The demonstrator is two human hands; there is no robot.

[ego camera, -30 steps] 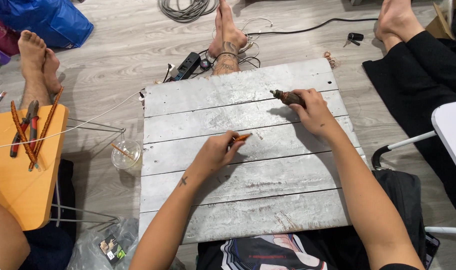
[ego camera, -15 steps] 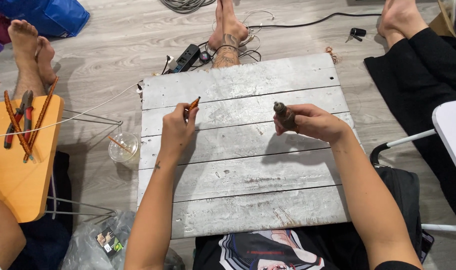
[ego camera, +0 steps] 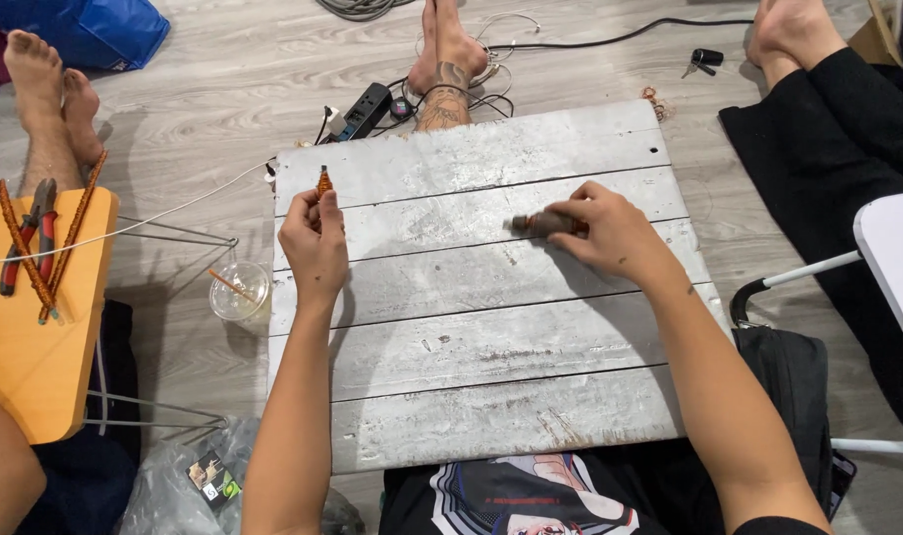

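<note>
Head view, left hand (ego camera: 315, 243) pinching upright copper piece (ego camera: 323, 183), right hand (ego camera: 610, 230) gripping sideways dark tool (ego camera: 538, 224)

Both forearms reach forward from the bottom of the view, bare to the elbow. The left hand (ego camera: 315, 243) is raised on a straight wrist, back of the hand toward the camera, its fingers curled closed with thumb and fingertips pinched together at the top. The right hand (ego camera: 610, 233) lies lower and turned inward, knuckles up, fingers wrapped shut and pointing left.
</note>
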